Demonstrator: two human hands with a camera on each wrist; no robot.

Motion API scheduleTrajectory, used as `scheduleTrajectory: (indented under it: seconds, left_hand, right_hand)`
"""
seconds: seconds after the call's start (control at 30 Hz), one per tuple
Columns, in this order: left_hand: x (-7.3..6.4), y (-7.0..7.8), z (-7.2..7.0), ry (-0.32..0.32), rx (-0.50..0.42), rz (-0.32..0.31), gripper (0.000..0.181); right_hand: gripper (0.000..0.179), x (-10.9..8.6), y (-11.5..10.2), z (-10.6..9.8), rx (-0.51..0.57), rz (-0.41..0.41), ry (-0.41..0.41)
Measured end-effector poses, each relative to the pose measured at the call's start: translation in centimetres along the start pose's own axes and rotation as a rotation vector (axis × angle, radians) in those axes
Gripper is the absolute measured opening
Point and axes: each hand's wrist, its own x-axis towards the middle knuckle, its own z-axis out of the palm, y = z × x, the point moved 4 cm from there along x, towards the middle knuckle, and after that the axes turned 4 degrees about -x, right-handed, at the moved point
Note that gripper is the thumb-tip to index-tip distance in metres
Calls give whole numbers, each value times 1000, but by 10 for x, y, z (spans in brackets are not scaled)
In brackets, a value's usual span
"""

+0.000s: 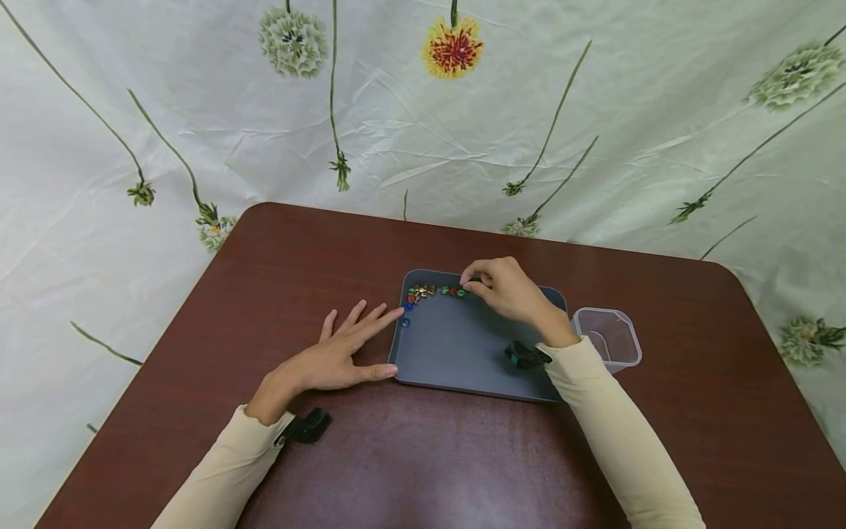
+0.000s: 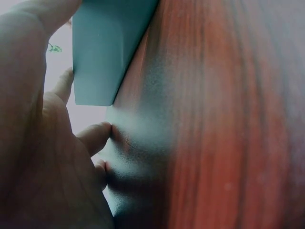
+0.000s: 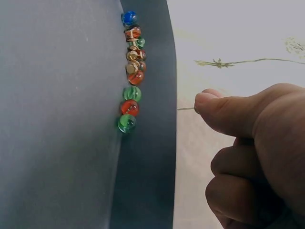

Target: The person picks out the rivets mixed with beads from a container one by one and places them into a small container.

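Note:
A grey tray [image 1: 476, 345] lies on the table with small glass marbles along its far edge. In the right wrist view, two green marbles [image 3: 132, 94] flank a red marble [image 3: 129, 108], in line with small gold-coloured pieces [image 3: 132, 68] and a blue marble [image 3: 129, 18]. My left hand [image 1: 340, 356] spreads its fingers at the tray's left side, index fingertip at the rim and thumb at the near corner. Above the far rim, my right hand [image 1: 509, 290] has thumb and index tips together, other fingers curled; nothing shows between the tips.
To the tray's right stands a clear plastic container [image 1: 608, 338], partly behind the right sleeve. Both wrists wear dark devices. A pale cloth [image 1: 410, 110] printed with flowers hangs behind the brown table [image 1: 297, 242].

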Motion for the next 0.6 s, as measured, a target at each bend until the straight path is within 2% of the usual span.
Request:
scheduleTrajectory:
  seconds: [0.6]
  left_hand:
    - [-1,1,-1,3,-1,2,86]
  right_hand:
    - [12,-22,-3,-23,-7,6,62]
